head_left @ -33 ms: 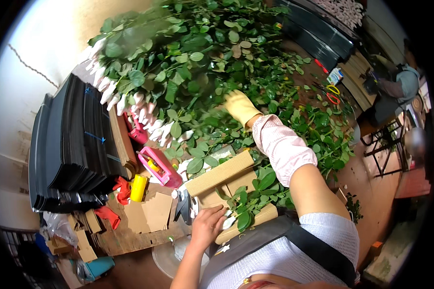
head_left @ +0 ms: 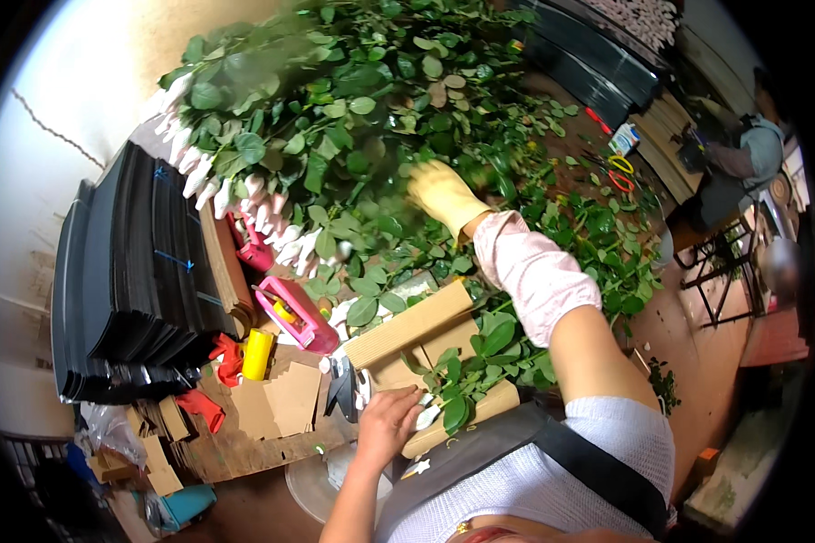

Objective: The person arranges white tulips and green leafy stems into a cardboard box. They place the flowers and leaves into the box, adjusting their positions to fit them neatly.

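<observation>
My right hand (head_left: 442, 195), in a yellow glove with a pink checked sleeve, reaches into a large heap of leafy rose stems (head_left: 353, 100). Leaves hide its fingertips, so I cannot see whether it grips a stem. Bare and with its fingers together, my left hand (head_left: 392, 418) curls at the left end of a corrugated cardboard sheet (head_left: 412, 324). A white-wrapped bud (head_left: 427, 416) shows beside its fingers; what lies under them is hidden. A smaller bunch of leafy stems (head_left: 484, 366) rests on the cardboard.
Pale wrapped buds (head_left: 267, 208) edge the heap's left side. Further left stand a stack of dark sheets (head_left: 145, 262), a pink holder (head_left: 299, 317), a yellow roll (head_left: 258, 354) and a black tool (head_left: 341, 389). Scissors (head_left: 621, 181) lie far right; another person (head_left: 752, 158) is beyond.
My gloved right hand has moved slightly left within the leaves. My left hand stays at the cardboard, and the view has shifted a little.
</observation>
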A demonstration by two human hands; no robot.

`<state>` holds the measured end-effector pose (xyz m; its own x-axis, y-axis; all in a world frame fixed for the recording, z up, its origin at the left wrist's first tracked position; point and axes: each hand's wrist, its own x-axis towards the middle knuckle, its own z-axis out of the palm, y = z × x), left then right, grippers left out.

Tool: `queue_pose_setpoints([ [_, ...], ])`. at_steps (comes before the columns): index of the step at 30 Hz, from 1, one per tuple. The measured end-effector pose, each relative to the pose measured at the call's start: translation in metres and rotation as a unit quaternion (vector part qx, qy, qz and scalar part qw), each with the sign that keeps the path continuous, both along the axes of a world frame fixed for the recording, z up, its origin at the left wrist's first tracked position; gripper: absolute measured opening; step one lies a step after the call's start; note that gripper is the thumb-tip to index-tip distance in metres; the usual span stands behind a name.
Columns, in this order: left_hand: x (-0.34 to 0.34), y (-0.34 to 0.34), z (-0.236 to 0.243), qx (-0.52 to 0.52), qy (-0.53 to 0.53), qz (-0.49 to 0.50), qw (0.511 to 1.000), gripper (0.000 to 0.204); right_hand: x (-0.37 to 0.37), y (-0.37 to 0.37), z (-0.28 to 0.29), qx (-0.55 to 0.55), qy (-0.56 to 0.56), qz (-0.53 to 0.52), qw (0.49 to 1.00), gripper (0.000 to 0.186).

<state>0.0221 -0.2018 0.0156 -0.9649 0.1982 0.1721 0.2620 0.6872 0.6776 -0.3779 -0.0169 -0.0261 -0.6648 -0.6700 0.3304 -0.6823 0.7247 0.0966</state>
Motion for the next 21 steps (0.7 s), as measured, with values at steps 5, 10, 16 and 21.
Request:
queue_pose_setpoints([
  [5,0.002,-0.012,-0.02,0.064,-0.051,0.002,0.997,0.029,0.077,0.026,0.145,-0.142,-0.006,0.239,0.961,0.029],
  [10,0.007,-0.008,-0.027,0.311,-0.249,0.143,0.906,0.088,0.184,0.098,0.175,-0.09,-0.215,0.286,0.929,0.025],
  [16,0.008,-0.011,-0.044,0.329,-0.142,0.091,0.929,0.086,0.227,0.135,0.118,0.219,-0.294,-0.018,0.93,0.023],
  [21,0.004,-0.01,-0.018,0.184,-0.123,0.063,0.973,0.058,0.234,0.148,0.056,0.142,-0.355,-0.01,0.924,0.015],
])
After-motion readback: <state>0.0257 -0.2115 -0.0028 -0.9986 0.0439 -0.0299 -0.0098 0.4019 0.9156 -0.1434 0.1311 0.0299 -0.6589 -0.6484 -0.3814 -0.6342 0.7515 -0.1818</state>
